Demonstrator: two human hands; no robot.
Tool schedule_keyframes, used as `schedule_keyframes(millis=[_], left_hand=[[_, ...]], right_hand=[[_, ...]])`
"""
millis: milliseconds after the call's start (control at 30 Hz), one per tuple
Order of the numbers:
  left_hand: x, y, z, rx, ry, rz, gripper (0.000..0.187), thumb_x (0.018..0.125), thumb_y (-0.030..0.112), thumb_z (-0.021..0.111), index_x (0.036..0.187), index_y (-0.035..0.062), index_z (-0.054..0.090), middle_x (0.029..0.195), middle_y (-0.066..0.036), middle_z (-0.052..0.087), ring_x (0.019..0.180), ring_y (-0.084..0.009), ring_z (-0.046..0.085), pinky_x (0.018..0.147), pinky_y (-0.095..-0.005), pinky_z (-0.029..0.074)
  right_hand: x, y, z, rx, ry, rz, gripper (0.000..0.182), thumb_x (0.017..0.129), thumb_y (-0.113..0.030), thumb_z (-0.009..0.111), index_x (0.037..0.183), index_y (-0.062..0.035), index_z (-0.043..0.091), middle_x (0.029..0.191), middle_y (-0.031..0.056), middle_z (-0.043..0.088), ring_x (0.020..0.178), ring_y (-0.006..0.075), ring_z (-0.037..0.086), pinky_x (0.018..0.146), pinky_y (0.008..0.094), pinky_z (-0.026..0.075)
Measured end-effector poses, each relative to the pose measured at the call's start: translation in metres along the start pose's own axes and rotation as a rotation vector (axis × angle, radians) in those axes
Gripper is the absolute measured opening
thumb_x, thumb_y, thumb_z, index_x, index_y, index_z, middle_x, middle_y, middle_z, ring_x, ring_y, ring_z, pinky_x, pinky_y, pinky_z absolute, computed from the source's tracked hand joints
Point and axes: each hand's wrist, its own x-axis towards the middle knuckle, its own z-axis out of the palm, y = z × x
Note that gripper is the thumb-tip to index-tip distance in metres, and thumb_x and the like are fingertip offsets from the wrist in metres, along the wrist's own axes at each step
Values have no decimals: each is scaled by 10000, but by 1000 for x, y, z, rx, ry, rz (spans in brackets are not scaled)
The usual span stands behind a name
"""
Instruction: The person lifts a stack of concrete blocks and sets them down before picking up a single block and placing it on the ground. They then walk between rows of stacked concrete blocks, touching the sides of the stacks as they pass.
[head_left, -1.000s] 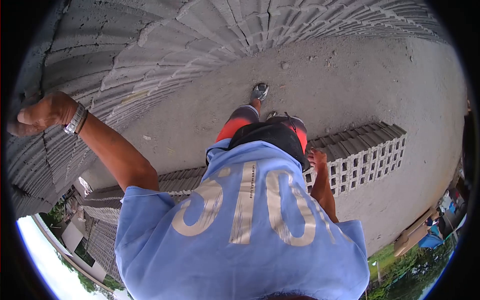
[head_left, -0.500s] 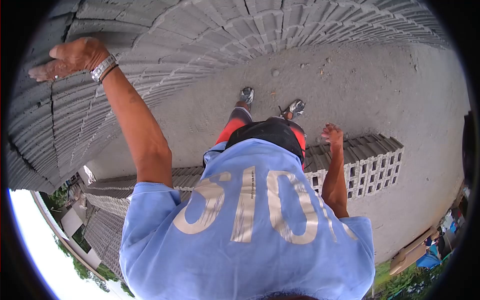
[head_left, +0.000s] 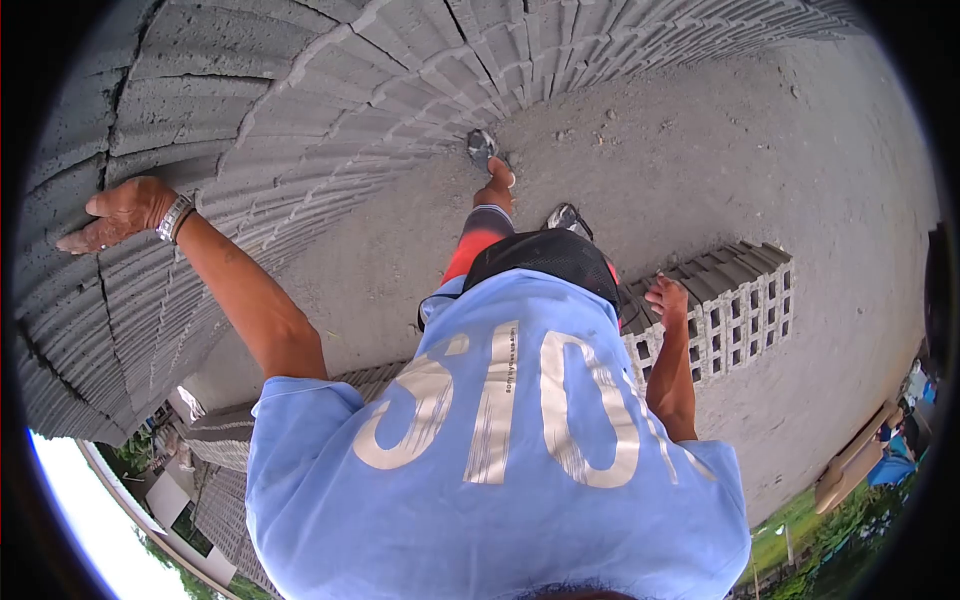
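Note:
My left hand [head_left: 118,215] reaches out to the left with its fingers stretched, nothing held in it. In this view it overlaps the tall stack of grey concrete blocks [head_left: 200,105], the fingertips close to the block faces. A metal-banded watch [head_left: 174,217] circles that wrist. On the other side, my right hand [head_left: 667,299] hangs with fingers loosely bent and apart, holding nothing. It overlaps the edge of a low row of hollow concrete blocks [head_left: 735,275] in the view.
Dusty grey ground [head_left: 670,170] with small stones runs between the block stacks. My shoe [head_left: 481,147] is close to the foot of the tall stack. Further block rows [head_left: 225,440] stand at lower left. A brown board [head_left: 855,455] and a blue item [head_left: 892,468] are at far right.
I have stepped, with one foot now beside the tall stack. My left hand sits lower in the view against different blocks; my right hand's fingers have bent more.

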Motion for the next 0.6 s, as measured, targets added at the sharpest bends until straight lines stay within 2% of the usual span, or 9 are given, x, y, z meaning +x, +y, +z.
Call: schedule_keyframes(millis=[67,133,200,333,433,500,567,600], left_hand=[[1,-2,5,-10,11,-8,788,957,429,310,1483,-112,84,1545,-330,118,1452,-432,103,1180,-516,65],[-1,4,2,-4,-7,-56,790,949,419,316,1484,-111,79,1545,-330,117,1452,-433,103,1181,-513,63],[-3,5,-1,4,-15,-56,785,930,383,327,1484,-112,75,1547,-328,115,1452,-435,98,1183,-509,61],[-1,7,2,-10,1,-50,784,908,348,341,1483,-115,79,1545,-330,122,1451,-438,99,1182,-510,62],[-1,6,1,17,19,-51,774,927,372,333,1470,-132,110,1527,-351,147,1435,-455,139,1174,-525,101],[0,1,3,24,27,-33,763,931,366,333,1463,-139,123,1520,-356,155,1428,-460,152,1169,-529,117],[-1,0,4,21,39,-37,748,929,345,339,1455,-146,135,1516,-358,161,1422,-465,163,1165,-531,132],[-1,2,3,15,34,-36,742,928,336,340,1455,-146,138,1515,-357,166,1422,-462,165,1166,-530,131]], right_hand=[[15,-39,5,-49,-15,-6,478,875,-394,611,1211,-53,617,1038,125,686,806,204,669,652,344,459],[30,-77,9,-56,-53,-116,461,880,-391,619,1195,-54,626,1022,115,691,817,197,667,650,316,459],[33,-113,17,-69,-10,-256,454,885,-395,610,1158,-33,630,1000,116,701,753,192,674,619,332,464],[6,-130,11,12,-17,-360,431,894,-392,604,1128,-31,640,983,114,704,772,192,678,621,317,471],[-7,-66,-13,-37,-27,-200,463,880,-432,642,1141,-49,629,978,87,702,783,181,667,617,307,462],[-11,7,-31,3,6,-88,391,899,-377,611,1080,-32,641,893,117,695,694,192,672,533,318,459],[-16,72,-48,54,65,202,430,880,-375,646,1143,-36,619,959,127,684,722,213,674,535,335,460],[6,127,-62,184,-39,255,446,876,-365,650,1172,-33,611,1013,146,677,770,241,679,582,366,479]])
